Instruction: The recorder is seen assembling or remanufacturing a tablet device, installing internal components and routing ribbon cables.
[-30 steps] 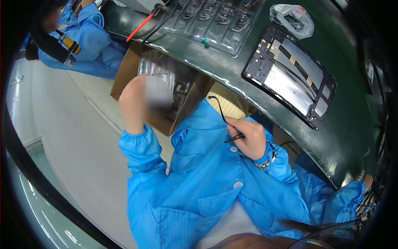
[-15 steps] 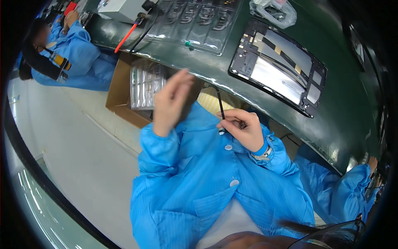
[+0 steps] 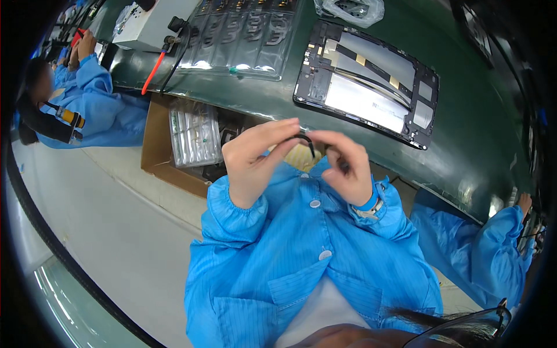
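A thin black strip, like a flex cable (image 3: pixel 306 138), bends in a small arc between my two hands, just off the edge of the bench. My left hand (image 3: pixel 253 158) pinches one end between thumb and fingertips. Against the other side of the arc lie the fingers of my right hand (image 3: pixel 350 169), curled and a little blurred; a dark spot shows within them that I cannot make out. A blue band and a watch (image 3: pixel 371 209) circle my right wrist. Beyond my hands, an opened tablet-like device (image 3: pixel 371 87) lies on the green bench (image 3: pixel 464 145), its inner parts showing.
A clear tray of small parts (image 3: pixel 243 43) and a plastic bag (image 3: pixel 354 10) lie farther back. Left of my hands, a cardboard box (image 3: pixel 156 139) holds clear trays (image 3: pixel 194 133). A red-handled tool (image 3: pixel 153 72) overhangs the bench edge. Co-workers in blue sit on both sides.
My left hand has come right to the black strip and taken hold of it. The strip, hanging straight from my right hand before, is raised and bent now. The view has shifted slightly.
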Demonstrator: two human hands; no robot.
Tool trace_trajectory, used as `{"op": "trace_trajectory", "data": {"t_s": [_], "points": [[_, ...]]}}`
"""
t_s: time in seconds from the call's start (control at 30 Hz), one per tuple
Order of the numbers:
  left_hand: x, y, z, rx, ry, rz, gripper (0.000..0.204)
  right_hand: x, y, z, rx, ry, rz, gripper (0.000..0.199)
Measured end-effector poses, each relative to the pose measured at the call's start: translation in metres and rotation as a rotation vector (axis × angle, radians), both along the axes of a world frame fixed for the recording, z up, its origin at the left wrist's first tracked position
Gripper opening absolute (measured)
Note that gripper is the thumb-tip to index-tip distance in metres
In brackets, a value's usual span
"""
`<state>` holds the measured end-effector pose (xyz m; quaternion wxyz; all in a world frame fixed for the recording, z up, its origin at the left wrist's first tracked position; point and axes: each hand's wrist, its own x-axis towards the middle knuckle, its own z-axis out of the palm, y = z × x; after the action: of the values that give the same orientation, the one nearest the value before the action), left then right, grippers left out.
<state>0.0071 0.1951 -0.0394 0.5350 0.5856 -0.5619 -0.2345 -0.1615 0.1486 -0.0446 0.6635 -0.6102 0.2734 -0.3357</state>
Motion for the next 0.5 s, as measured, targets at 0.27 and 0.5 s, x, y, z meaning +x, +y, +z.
{"op": "trace_trajectory", "data": {"t_s": [0.27,0.5], "points": [[-0.006,0.001,0.004,-0.082,-0.021,-0.05,0.026,0.018,-0.009,0.013,-0.109,0.039,-0.13,0.015],[-0.004,0.002,0.005,-0.117,0.017,-0.081,0.031,0.019,-0.01,0.003,0.193,-0.098,-0.023,0.017]]}}
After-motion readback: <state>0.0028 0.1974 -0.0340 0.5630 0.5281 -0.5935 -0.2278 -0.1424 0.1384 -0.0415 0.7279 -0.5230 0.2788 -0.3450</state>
